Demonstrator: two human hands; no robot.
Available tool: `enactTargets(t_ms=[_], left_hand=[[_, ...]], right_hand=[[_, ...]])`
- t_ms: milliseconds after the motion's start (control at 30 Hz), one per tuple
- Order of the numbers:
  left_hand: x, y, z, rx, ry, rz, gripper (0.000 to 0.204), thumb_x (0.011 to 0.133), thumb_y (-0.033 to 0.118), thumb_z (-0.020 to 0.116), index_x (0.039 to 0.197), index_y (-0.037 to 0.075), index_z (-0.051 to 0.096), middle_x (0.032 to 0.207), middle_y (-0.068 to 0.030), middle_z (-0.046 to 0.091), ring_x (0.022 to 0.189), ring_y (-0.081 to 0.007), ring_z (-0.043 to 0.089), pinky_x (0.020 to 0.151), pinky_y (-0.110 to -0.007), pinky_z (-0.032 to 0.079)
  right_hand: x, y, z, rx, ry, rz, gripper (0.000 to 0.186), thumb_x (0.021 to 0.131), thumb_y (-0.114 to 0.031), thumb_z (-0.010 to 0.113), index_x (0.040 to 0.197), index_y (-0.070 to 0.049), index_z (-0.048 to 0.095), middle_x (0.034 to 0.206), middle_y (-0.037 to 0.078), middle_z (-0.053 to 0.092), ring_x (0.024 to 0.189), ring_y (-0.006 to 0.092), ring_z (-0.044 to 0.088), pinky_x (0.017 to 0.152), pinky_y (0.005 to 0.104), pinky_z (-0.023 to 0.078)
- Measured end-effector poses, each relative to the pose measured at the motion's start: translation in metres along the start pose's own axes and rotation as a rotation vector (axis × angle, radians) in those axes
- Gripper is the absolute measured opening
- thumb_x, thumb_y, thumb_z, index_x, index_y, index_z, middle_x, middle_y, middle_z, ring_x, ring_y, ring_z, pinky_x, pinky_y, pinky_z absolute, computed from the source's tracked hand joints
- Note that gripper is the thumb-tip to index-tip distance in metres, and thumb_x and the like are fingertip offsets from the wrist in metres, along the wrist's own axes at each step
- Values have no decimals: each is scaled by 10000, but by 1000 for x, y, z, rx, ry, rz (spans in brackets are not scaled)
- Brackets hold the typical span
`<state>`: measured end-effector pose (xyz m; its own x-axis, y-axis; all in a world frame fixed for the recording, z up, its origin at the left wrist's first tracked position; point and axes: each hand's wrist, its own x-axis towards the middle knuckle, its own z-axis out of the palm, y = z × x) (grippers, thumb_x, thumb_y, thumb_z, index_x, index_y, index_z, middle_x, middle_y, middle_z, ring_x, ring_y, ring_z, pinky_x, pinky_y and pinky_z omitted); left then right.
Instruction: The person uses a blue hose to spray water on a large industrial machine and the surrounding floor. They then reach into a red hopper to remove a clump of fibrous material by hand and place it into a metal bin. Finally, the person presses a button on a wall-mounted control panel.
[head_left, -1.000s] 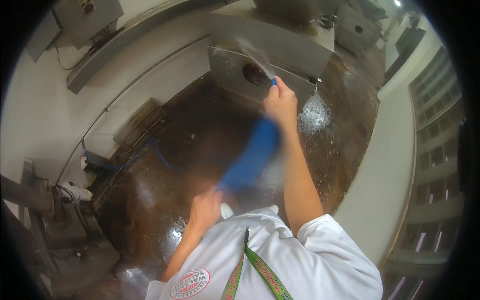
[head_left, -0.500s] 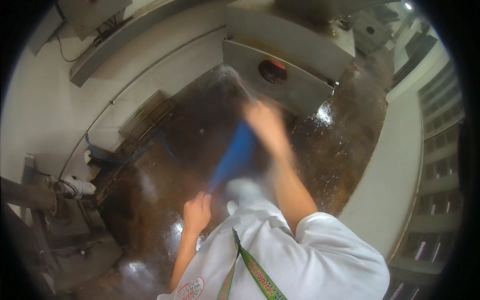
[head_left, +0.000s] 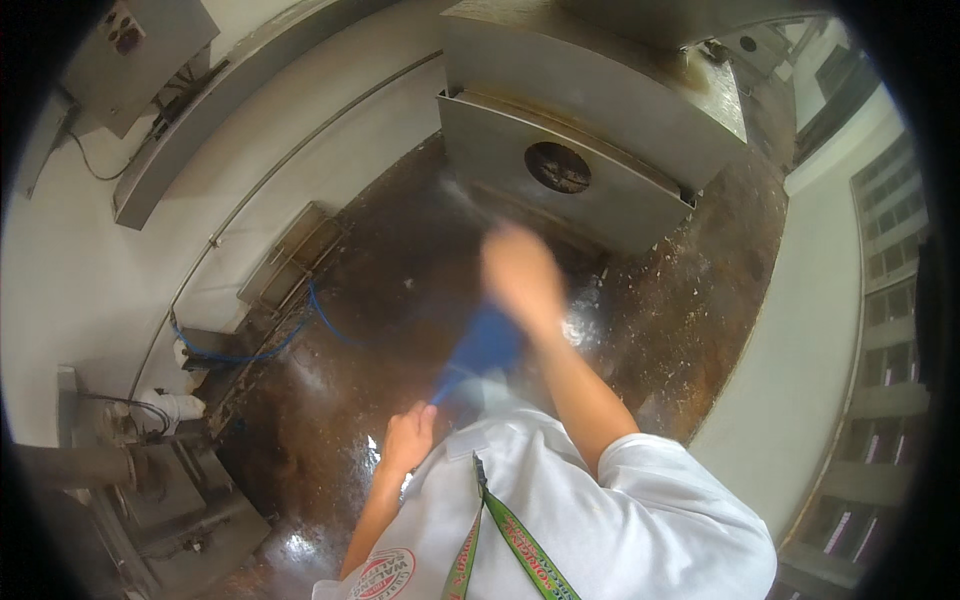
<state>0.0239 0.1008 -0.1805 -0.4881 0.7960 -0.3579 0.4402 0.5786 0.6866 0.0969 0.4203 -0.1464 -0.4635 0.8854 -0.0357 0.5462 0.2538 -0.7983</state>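
My right hand, smeared by motion, is closed around the front end of a blue hose. A faint jet of water leaves that end toward the floor below a metal panel. Lower and to the left, my left hand is closed on the same hose close to my body. Between the two hands the hose is a wide blue blur. Any nozzle is hidden by my right hand or lost in the blur. The brown floor under the hose is wet and shiny.
A metal housing with a round dark opening stands ahead. Along the left wall run a thin pipe, a wooden-framed box and more blue hose. Metal machinery stands lower left. A pale ledge borders the right.
My right hand has swung slightly downward with the hose end, and the jet looks fainter. The view has shifted a little; the red glow in the round opening no longer shows.
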Motion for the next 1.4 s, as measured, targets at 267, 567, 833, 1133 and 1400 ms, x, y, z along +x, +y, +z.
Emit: enactTargets(t_ms=[267,567,833,1133,1400], left_hand=[[74,-41,-46,63,87,61,342,1055,353,500,1063,60,675,975,-293,697,902,-512,673,778,-583,552],[128,-99,-123,-61,74,110,425,1099,447,432,1094,74,637,866,-287,682,841,-536,654,729,-598,522],[180,-144,-247,-88,7,166,477,1098,467,418,1067,36,621,855,-281,687,872,-529,662,753,-599,512],[239,-167,-276,22,-182,406,336,1075,353,509,1004,47,631,802,-247,676,799,-489,673,683,-540,511],[261,-67,-193,221,-440,611,387,1063,367,525,973,25,680,843,-287,693,839,-510,677,707,-582,526]], right_hand=[[103,9,97,51,120,-88,481,950,-137,503,1415,-139,625,855,264,705,686,352,719,641,462,559],[170,-71,203,323,-15,99,466,994,-71,440,1420,71,566,627,108,586,452,209,564,413,388,483],[180,-185,228,267,120,119,464,1005,-90,440,1413,100,555,772,227,699,504,268,660,467,409,525],[185,-85,237,210,60,193,377,945,-71,480,1235,75,669,736,217,679,518,334,672,453,456,556],[20,68,151,568,688,886,191,968,-114,552,937,36,664,892,201,665,784,367,662,575,590,533]])
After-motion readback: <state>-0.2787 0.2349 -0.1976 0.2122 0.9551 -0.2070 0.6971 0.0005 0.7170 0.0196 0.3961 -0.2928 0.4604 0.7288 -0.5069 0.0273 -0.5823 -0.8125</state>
